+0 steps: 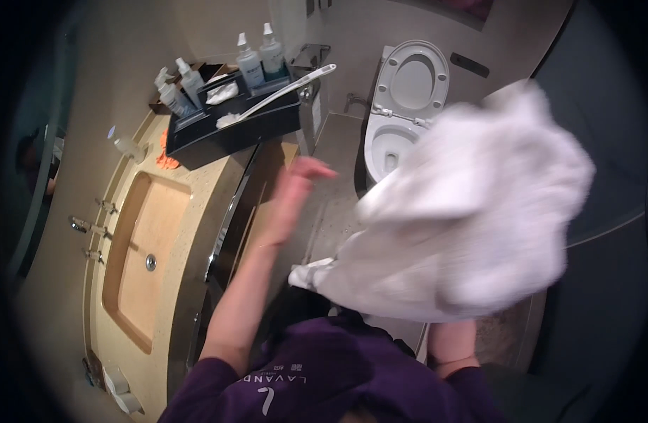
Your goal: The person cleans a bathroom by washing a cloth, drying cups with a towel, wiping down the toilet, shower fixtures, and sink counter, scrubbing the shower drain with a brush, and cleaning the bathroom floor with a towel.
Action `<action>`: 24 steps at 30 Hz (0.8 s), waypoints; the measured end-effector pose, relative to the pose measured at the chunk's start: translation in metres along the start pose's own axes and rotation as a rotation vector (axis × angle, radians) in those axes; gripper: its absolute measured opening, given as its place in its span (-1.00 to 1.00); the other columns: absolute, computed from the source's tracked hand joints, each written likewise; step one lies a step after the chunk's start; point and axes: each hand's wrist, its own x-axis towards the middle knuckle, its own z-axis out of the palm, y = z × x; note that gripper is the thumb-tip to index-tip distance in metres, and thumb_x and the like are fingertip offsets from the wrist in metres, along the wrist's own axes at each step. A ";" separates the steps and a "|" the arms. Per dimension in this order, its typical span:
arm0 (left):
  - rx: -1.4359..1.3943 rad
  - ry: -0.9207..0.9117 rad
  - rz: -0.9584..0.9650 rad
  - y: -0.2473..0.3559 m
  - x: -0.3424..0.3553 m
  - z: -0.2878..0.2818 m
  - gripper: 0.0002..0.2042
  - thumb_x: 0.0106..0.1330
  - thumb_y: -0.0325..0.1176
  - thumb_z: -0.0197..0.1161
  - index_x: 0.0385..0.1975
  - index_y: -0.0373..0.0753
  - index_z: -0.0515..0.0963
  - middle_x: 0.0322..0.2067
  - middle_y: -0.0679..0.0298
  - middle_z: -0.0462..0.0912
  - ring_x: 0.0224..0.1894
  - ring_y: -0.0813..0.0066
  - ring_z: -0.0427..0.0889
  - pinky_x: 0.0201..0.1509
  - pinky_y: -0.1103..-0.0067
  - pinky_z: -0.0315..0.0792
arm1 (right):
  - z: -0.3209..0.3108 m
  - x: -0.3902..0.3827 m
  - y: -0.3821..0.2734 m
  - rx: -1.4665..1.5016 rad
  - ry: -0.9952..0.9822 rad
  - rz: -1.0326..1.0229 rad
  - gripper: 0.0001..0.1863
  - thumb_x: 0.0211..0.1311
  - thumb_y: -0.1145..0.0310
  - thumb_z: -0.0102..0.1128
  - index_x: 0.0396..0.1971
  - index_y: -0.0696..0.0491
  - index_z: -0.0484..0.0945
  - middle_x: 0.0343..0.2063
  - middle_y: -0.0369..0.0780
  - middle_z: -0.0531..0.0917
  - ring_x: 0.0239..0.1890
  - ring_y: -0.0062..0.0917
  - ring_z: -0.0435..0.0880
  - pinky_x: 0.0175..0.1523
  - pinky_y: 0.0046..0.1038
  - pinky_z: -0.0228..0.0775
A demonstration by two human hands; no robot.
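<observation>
A large white cloth (pixel 472 218), probably a towel, billows in the air on the right, smeared by motion. My right forearm (pixel 452 345) runs up under it and my right hand carries it, though the cloth hides the fingers. My left hand (pixel 306 175) is raised beside the counter edge, left of the cloth and apart from it. Its blurred fingers stretch to the right, with nothing visible in them. A narrow gathered end of the cloth hangs near my waist.
Left is a counter (pixel 214 190) with a sunken basin (pixel 144 261) and tap (pixel 88 225). On it stands a black caddy (pixel 232 137) with spray bottles and a long-handled white brush (pixel 285 93); an orange cloth (pixel 167 156) lies beside it. Ahead is a toilet (pixel 412 77), lid raised.
</observation>
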 end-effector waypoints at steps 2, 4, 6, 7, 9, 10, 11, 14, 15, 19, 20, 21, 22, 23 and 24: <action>-0.128 -0.490 -0.252 -0.090 -0.002 0.067 -0.57 0.29 -0.06 -0.23 -0.02 -0.25 0.31 0.02 0.24 0.30 0.13 0.38 0.18 0.20 0.50 0.00 | -0.009 0.055 -0.030 -0.012 -0.042 -0.160 -0.26 0.06 -0.02 0.03 0.11 0.09 -0.02 0.01 -0.11 0.21 -0.02 -0.30 0.28 0.01 -0.34 0.19; -0.055 -0.817 -0.508 -0.177 -0.013 0.126 -0.46 0.28 0.01 -0.19 0.10 -0.31 0.19 0.16 0.21 0.14 0.21 0.38 0.08 0.25 0.51 -0.07 | -0.015 0.100 -0.054 -0.035 -0.090 -0.287 -0.25 0.05 -0.02 0.03 0.12 0.09 -0.03 0.02 -0.11 0.21 -0.01 -0.29 0.27 0.02 -0.34 0.19; 0.034 -1.234 -0.698 -0.142 -0.009 0.141 -0.15 0.13 0.34 -0.46 0.00 -0.42 0.30 0.03 -0.04 0.31 0.13 0.19 0.23 0.21 0.49 0.01 | -0.058 0.140 -0.030 -0.097 -0.039 -0.303 -0.24 0.05 -0.02 0.03 0.13 0.09 -0.04 0.03 -0.10 0.20 0.00 -0.28 0.26 0.03 -0.33 0.18; 0.008 -1.454 -0.607 -0.130 0.018 0.145 -0.10 0.10 0.38 -0.49 -0.01 -0.44 0.30 0.03 -0.12 0.29 0.13 0.09 0.21 0.22 0.47 0.01 | -0.077 0.146 -0.042 -0.167 0.027 -0.339 -0.23 0.05 -0.03 0.03 0.13 0.09 -0.05 0.03 -0.10 0.19 0.01 -0.28 0.26 0.03 -0.32 0.18; -0.219 -1.104 -0.749 -0.166 0.016 0.115 -0.15 0.15 0.33 -0.45 0.04 -0.44 0.25 0.05 -0.06 0.27 0.14 0.20 0.20 0.15 0.43 0.09 | -0.127 0.162 -0.010 -0.236 0.163 -0.305 -0.22 0.05 -0.03 0.03 0.14 0.10 -0.06 0.05 -0.10 0.19 0.02 -0.27 0.25 0.04 -0.31 0.18; -0.262 -1.002 -0.950 -0.146 0.048 0.081 -0.18 0.16 0.32 -0.42 0.06 -0.42 0.23 0.03 0.02 0.30 0.10 0.30 0.23 0.12 0.45 0.12 | -0.163 0.170 0.021 -0.270 0.261 -0.243 -0.21 0.04 -0.03 0.03 0.14 0.10 -0.06 0.05 -0.09 0.18 0.02 -0.26 0.25 0.05 -0.31 0.17; -0.422 -0.926 -0.946 -0.213 0.021 0.063 -0.21 0.18 0.29 -0.35 0.06 -0.41 0.22 -0.02 0.08 0.32 0.03 0.37 0.26 0.12 0.52 0.11 | -0.183 0.175 0.055 -0.282 0.356 -0.154 -0.21 0.04 -0.03 0.03 0.15 0.10 -0.07 0.06 -0.09 0.18 0.03 -0.26 0.25 0.05 -0.30 0.17; -0.342 -0.910 -0.882 -0.237 0.103 0.022 -0.34 0.22 0.13 -0.14 0.13 -0.32 0.13 0.07 0.12 0.26 0.12 0.38 0.20 0.16 0.56 0.07 | -0.265 0.209 0.136 -0.400 0.627 0.088 -0.19 0.04 -0.04 0.04 0.16 0.10 -0.09 0.08 -0.09 0.16 0.05 -0.25 0.24 0.07 -0.29 0.16; -0.246 -0.912 -1.000 -0.239 0.127 0.013 -0.35 0.21 0.11 -0.10 0.15 -0.29 0.11 0.10 0.10 0.22 0.15 0.34 0.16 0.18 0.55 0.05 | -0.289 0.220 0.162 -0.413 0.713 0.182 -0.18 0.04 -0.04 0.04 0.16 0.10 -0.09 0.08 -0.08 0.16 0.05 -0.24 0.24 0.07 -0.29 0.16; -0.218 -0.686 -1.276 -0.271 0.175 -0.018 -0.32 0.14 0.04 0.06 0.18 -0.24 0.07 0.13 0.08 0.18 0.16 0.30 0.17 0.20 0.52 0.06 | -0.371 0.267 0.258 -0.443 0.909 0.510 -0.16 0.03 -0.05 0.04 0.18 0.10 -0.12 0.10 -0.07 0.14 0.07 -0.22 0.22 0.09 -0.27 0.15; -0.322 -0.498 -1.366 -0.274 0.184 -0.024 -0.36 0.17 -0.02 0.04 0.17 -0.25 0.08 0.11 0.06 0.20 0.14 0.30 0.19 0.20 0.51 0.07 | -0.389 0.283 0.278 -0.450 0.924 0.555 -0.15 0.03 -0.05 0.04 0.18 0.10 -0.12 0.11 -0.07 0.14 0.08 -0.22 0.22 0.10 -0.27 0.15; -0.447 -0.224 -1.457 -0.275 0.181 -0.025 -0.38 0.19 -0.04 0.01 0.17 -0.28 0.08 0.09 0.06 0.22 0.14 0.31 0.20 0.19 0.51 0.09 | -0.406 0.301 0.319 -0.436 0.905 0.628 -0.15 0.03 -0.05 0.04 0.18 0.10 -0.13 0.12 -0.07 0.14 0.08 -0.21 0.22 0.10 -0.26 0.15; -0.571 0.050 -1.518 -0.279 0.183 -0.022 -0.39 0.21 -0.05 -0.01 0.16 -0.30 0.08 0.08 0.07 0.23 0.13 0.31 0.20 0.18 0.50 0.10 | -0.423 0.326 0.358 -0.442 0.878 0.674 -0.14 0.03 -0.05 0.04 0.19 0.10 -0.13 0.12 -0.07 0.13 0.09 -0.21 0.21 0.11 -0.26 0.14; -0.552 0.065 -1.539 -0.285 0.197 -0.018 -0.39 0.21 -0.05 -0.01 0.16 -0.30 0.08 0.08 0.07 0.23 0.13 0.31 0.20 0.18 0.50 0.10 | -0.442 0.347 0.401 -0.441 0.848 0.720 -0.13 0.03 -0.05 0.04 0.19 0.10 -0.14 0.13 -0.06 0.13 0.09 -0.20 0.21 0.11 -0.25 0.14; -0.603 0.155 -1.446 -0.290 0.213 -0.010 -0.41 0.22 -0.06 -0.04 0.15 -0.32 0.09 0.05 0.08 0.27 0.11 0.32 0.24 0.16 0.49 0.14 | -0.460 0.372 0.436 -0.460 0.816 0.736 -0.13 0.03 -0.06 0.04 0.19 0.10 -0.15 0.13 -0.06 0.12 0.10 -0.20 0.21 0.12 -0.25 0.14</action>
